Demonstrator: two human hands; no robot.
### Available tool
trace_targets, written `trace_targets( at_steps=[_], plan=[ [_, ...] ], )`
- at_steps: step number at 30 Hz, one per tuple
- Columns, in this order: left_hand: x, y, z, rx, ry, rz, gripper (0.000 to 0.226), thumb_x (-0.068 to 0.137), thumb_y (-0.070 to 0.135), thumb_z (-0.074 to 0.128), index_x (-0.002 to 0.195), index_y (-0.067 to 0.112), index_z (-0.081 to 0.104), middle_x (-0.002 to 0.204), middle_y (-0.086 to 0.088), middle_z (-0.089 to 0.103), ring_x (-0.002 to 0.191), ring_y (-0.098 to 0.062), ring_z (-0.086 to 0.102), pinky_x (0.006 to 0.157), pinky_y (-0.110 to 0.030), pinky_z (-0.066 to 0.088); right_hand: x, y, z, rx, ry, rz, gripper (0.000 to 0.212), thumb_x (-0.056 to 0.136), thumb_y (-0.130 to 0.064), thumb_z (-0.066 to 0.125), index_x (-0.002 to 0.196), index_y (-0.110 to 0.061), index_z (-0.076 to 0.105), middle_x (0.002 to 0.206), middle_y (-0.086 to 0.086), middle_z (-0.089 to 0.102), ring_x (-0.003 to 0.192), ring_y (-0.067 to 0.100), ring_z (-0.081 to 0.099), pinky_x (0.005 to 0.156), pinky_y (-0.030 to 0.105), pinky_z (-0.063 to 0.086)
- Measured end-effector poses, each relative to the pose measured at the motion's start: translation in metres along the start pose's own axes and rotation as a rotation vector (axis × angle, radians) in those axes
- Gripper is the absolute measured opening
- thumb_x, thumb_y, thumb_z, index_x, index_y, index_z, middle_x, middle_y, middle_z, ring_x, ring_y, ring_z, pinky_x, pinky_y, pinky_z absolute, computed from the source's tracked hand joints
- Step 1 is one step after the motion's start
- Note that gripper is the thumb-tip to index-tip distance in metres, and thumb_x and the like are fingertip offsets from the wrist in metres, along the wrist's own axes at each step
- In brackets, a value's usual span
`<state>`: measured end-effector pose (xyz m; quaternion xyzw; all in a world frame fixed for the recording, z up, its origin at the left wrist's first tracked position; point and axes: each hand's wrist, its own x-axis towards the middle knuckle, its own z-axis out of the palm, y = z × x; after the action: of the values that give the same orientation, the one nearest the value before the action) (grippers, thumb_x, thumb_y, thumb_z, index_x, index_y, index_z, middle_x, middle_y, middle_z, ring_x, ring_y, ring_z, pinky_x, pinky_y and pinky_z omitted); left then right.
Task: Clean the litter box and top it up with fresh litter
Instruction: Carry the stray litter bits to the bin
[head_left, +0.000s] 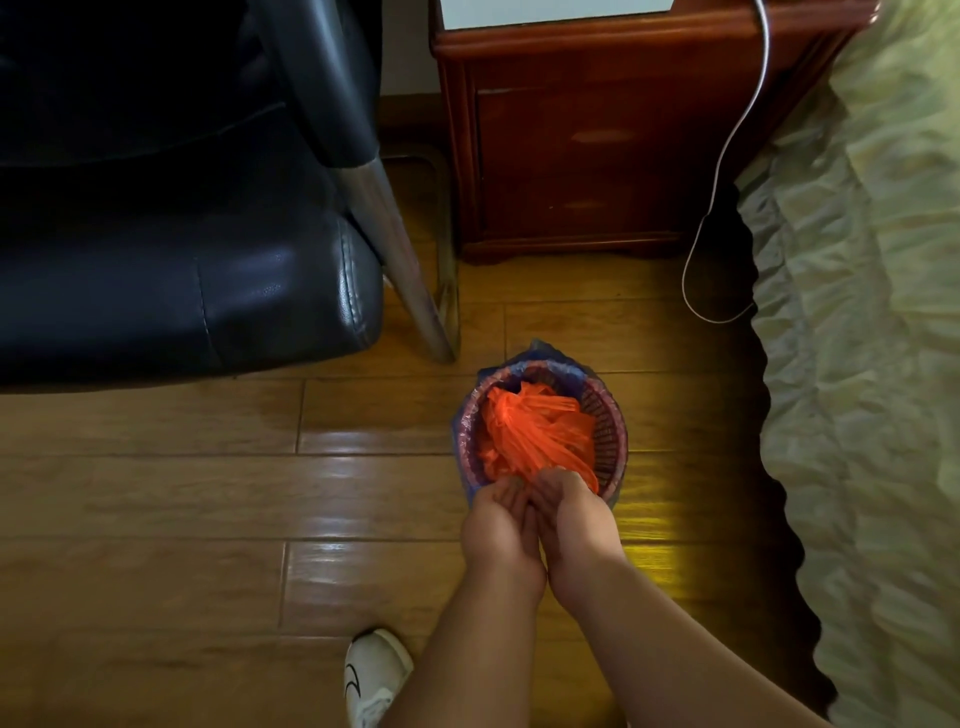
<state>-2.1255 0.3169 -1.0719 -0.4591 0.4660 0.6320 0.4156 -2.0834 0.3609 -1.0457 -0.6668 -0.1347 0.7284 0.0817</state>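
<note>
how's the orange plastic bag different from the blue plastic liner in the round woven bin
The orange plastic bag lies crumpled inside the round woven bin, while the blue plastic liner is folded over its rim. The orange one is bright and bunched up; the blue one is darker and stretched along the rim. The left hand and right hand are at the orange bag, not the liner. Both are thin plastic.

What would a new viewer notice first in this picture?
The bright orange plastic bag stands out first; it sits in a small round waste basket on the wooden floor. The left hand and right hand meet at its near rim. A black leather chair fills the upper left.
</note>
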Motion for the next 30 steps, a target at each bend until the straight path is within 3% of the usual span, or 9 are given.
trace_targets(
  at_steps=[3, 7, 12, 17, 20, 22, 24, 27, 30],
  plan=[
    [-0.002, 0.002, 0.000, 0.010, 0.015, 0.021, 0.042, 0.108, 0.022, 0.037, 0.139, -0.001, 0.054, 0.136, -0.015, 0.059, 0.123, -0.024, 0.056, 0.102, -0.031, 0.043, -0.001, 0.002, -0.002, 0.038, -0.018, -0.053, 0.025, 0.099, -0.023, 0.051, 0.104, -0.010, 0.072, 0.092, 0.001, 0.080, 0.097, 0.015, 0.073, 0.078, 0.026, 0.052],
    [-0.003, 0.006, 0.000, -0.005, 0.016, 0.023, 0.044, 0.108, 0.030, 0.037, 0.133, 0.002, 0.060, 0.134, -0.012, 0.064, 0.129, -0.024, 0.058, 0.112, -0.035, 0.043, -0.003, 0.003, -0.001, 0.040, -0.069, -0.082, 0.032, 0.102, -0.029, 0.047, 0.113, -0.012, 0.071, 0.106, 0.003, 0.078, 0.102, 0.014, 0.072, 0.087, 0.027, 0.052],
    [-0.005, 0.009, 0.006, -0.065, 0.018, -0.001, 0.041, 0.107, 0.034, 0.038, 0.122, 0.004, 0.062, 0.122, -0.010, 0.062, 0.103, -0.020, 0.061, 0.110, -0.034, 0.041, -0.004, 0.003, 0.000, 0.108, -0.070, -0.049, 0.039, 0.104, -0.033, 0.046, 0.124, -0.007, 0.067, 0.115, 0.007, 0.075, 0.106, 0.019, 0.070, 0.097, 0.033, 0.051],
    [-0.012, 0.008, 0.005, -0.035, 0.031, 0.007, 0.040, 0.106, 0.033, 0.043, 0.130, 0.005, 0.059, 0.141, -0.009, 0.058, 0.128, -0.022, 0.056, 0.115, -0.035, 0.040, -0.004, 0.007, -0.004, 0.073, -0.093, -0.060, 0.040, 0.103, -0.032, 0.046, 0.128, -0.007, 0.065, 0.121, 0.007, 0.073, 0.110, 0.018, 0.069, 0.097, 0.032, 0.051],
    [-0.017, 0.008, 0.004, 0.000, 0.025, 0.006, 0.047, 0.107, 0.035, 0.039, 0.137, 0.002, 0.055, 0.141, -0.013, 0.059, 0.127, -0.025, 0.057, 0.113, -0.038, 0.042, -0.016, 0.006, -0.004, -0.085, -0.180, -0.133, 0.032, 0.103, -0.029, 0.048, 0.116, -0.011, 0.072, 0.110, 0.002, 0.078, 0.105, 0.013, 0.072, 0.101, 0.032, 0.050],
    [-0.028, 0.011, 0.008, 0.056, -0.033, -0.004, 0.053, 0.107, 0.036, 0.035, 0.143, 0.001, 0.052, 0.127, -0.016, 0.066, 0.118, -0.030, 0.062, 0.096, -0.037, 0.048, -0.026, 0.007, -0.006, -0.320, -0.275, -0.208, 0.028, 0.102, -0.028, 0.053, 0.112, -0.016, 0.076, 0.107, -0.006, 0.078, 0.106, 0.004, 0.070, 0.102, 0.028, 0.047],
    [-0.041, 0.017, 0.011, 0.137, -0.066, -0.020, 0.058, 0.108, 0.043, 0.033, 0.145, 0.002, 0.050, 0.118, -0.015, 0.065, 0.121, -0.035, 0.059, 0.088, -0.035, 0.043, -0.028, 0.011, -0.010, -0.562, -0.379, -0.265, 0.031, 0.104, -0.037, 0.052, 0.117, -0.025, 0.076, 0.117, -0.017, 0.073, 0.116, -0.006, 0.061, 0.107, 0.023, 0.040],
    [-0.042, 0.022, 0.008, 0.150, -0.129, -0.065, 0.064, 0.103, 0.058, 0.039, 0.137, 0.008, 0.060, 0.111, -0.013, 0.072, 0.109, -0.033, 0.064, 0.090, -0.040, 0.046, -0.019, 0.008, -0.014, -0.708, -0.448, -0.240, 0.041, 0.103, -0.050, 0.046, 0.134, -0.031, 0.066, 0.138, -0.019, 0.061, 0.133, -0.003, 0.047, 0.117, 0.024, 0.030],
    [-0.036, 0.024, 0.002, 0.115, -0.186, -0.081, 0.062, 0.100, 0.062, 0.042, 0.135, 0.016, 0.065, 0.128, -0.014, 0.071, 0.121, -0.032, 0.063, 0.106, -0.048, 0.045, -0.008, 0.000, -0.014, -0.848, -0.394, -0.359, 0.056, 0.102, -0.054, 0.045, 0.154, -0.035, 0.038, 0.162, -0.019, 0.028, 0.151, 0.000, 0.017, 0.127, 0.034, 0.011]
  ],
)
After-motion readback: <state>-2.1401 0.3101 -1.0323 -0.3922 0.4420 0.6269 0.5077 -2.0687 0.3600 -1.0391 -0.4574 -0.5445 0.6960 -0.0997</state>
